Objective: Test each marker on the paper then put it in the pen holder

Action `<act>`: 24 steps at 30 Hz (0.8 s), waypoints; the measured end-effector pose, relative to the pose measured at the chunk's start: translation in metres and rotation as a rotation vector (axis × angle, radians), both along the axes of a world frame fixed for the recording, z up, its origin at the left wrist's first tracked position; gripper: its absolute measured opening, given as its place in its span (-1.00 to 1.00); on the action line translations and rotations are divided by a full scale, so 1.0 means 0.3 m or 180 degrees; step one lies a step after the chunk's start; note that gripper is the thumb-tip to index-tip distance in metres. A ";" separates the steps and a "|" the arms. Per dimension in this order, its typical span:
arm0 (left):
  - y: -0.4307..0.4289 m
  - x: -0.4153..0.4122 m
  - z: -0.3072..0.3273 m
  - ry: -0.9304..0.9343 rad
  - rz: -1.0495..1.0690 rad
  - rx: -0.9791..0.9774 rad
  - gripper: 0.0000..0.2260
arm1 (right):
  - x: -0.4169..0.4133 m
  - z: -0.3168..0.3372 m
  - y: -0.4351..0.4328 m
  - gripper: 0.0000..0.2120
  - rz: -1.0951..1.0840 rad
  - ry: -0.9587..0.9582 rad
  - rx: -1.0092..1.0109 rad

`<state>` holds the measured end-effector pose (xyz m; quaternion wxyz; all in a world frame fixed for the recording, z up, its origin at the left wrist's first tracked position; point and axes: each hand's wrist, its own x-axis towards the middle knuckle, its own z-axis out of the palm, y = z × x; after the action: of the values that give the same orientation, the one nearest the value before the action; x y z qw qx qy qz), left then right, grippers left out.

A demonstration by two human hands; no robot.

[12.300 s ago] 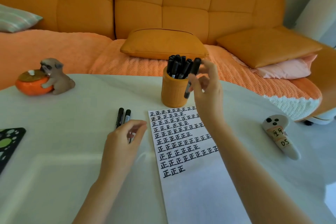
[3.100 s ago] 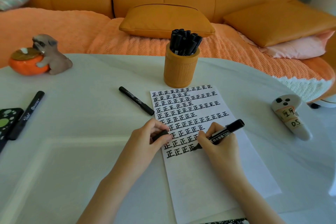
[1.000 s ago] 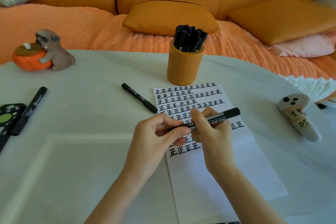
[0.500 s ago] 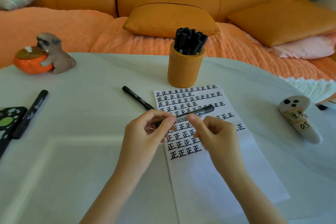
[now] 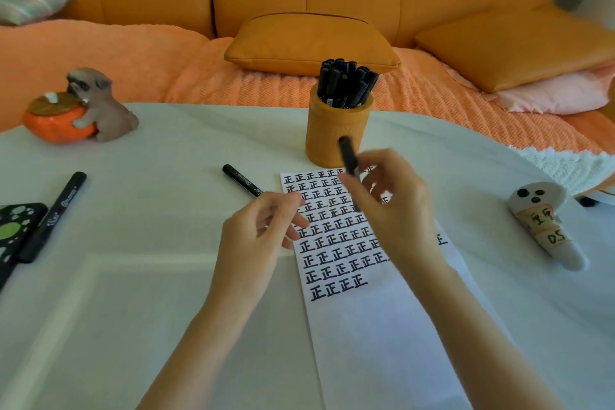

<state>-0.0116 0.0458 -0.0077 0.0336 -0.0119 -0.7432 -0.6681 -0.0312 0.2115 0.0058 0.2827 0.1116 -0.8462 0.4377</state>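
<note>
My right hand (image 5: 397, 206) pinches a capped black marker (image 5: 347, 153), nearly upright and blurred, just in front of the orange pen holder (image 5: 336, 135), which holds several black markers. My left hand (image 5: 258, 240) hovers with loose fingers and nothing in it, over the left edge of the white paper (image 5: 382, 326). The paper carries rows of black test marks. A second black marker (image 5: 241, 180) lies on the table left of the paper. A third marker (image 5: 53, 216) lies far left.
A dog-and-pumpkin figurine (image 5: 80, 106) stands at the back left. A black and green pad (image 5: 13, 230) lies at the left edge. A white labelled object (image 5: 545, 226) lies to the right. An orange sofa with cushions is behind the white table (image 5: 149, 293).
The left hand has let go of the marker. The right hand has lifted it from level over the paper to upright, toward the pen holder.
</note>
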 end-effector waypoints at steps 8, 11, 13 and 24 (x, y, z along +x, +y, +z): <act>-0.019 -0.034 -0.047 0.0136 0.0264 -0.0684 -0.92 | -0.235 0.147 -0.027 -0.51 -0.0285 0.0746 -0.0667; -0.026 -0.042 -0.057 0.0166 0.0327 -0.0917 -0.91 | -0.299 0.168 -0.027 -0.50 -0.0374 0.1033 -0.0656; -0.030 -0.051 -0.059 0.0163 0.0389 -0.0987 -0.91 | -0.332 0.168 -0.025 -0.51 -0.0384 0.1133 -0.0561; -0.042 -0.062 -0.072 0.0201 0.0500 -0.1149 -0.90 | -0.406 0.112 -0.026 -0.68 -0.0552 0.0633 -0.0160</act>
<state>-0.0302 0.0333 -0.0293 0.1063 0.0193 -0.8482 -0.5185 -0.1531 0.2037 0.0395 0.4047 0.0737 -0.8092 0.4195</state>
